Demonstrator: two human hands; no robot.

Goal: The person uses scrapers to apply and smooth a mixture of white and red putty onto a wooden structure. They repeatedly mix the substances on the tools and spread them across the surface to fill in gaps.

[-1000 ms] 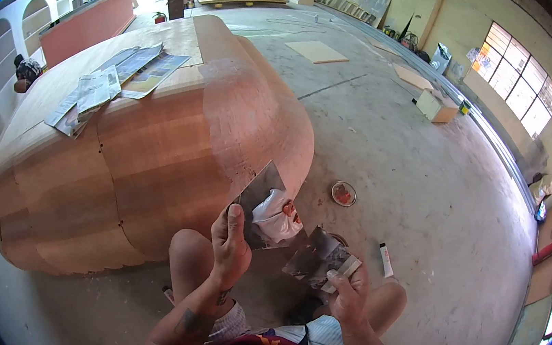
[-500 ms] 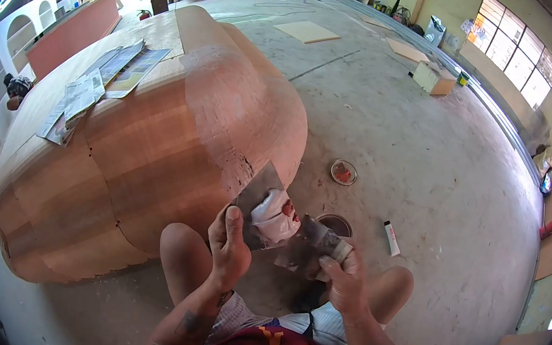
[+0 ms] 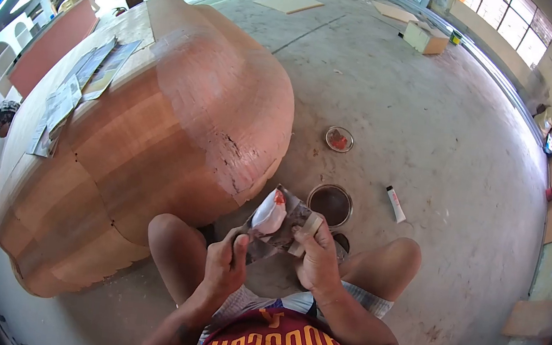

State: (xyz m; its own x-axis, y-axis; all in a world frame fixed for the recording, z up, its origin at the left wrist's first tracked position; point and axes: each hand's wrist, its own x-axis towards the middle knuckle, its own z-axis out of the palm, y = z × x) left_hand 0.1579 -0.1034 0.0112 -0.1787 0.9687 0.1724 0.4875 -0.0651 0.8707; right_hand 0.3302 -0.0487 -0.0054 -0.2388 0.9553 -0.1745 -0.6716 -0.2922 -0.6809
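Observation:
My left hand (image 3: pixel 227 263) is closed on the edge of a thin putty plate, held tilted and mostly covered. On the plate sits a mound of white putty (image 3: pixel 268 216) with a red-orange dab (image 3: pixel 279 197) at its top. My right hand (image 3: pixel 321 255) grips a flat scraper (image 3: pixel 292 217) by its pale back edge, thumb on top. Its smeared, dark blade lies against or just over the plate, right beside the putty; exact contact is hard to tell. Both hands are above my lap, between my knees.
A large curved wooden form (image 3: pixel 149 136) fills the left side, with pinkish filler on its near end and newspapers (image 3: pixel 68 99) on top. On the floor are an open can (image 3: pixel 330 205), a lid with red paste (image 3: pixel 340 139) and a white tube (image 3: pixel 395 204). A person (image 3: pixel 4 115) is at far left.
The scraper has come in against the plate, and my hands are closer together. The plate has turned, and the putty mound looks narrower. My view has tipped downward, showing more of the can.

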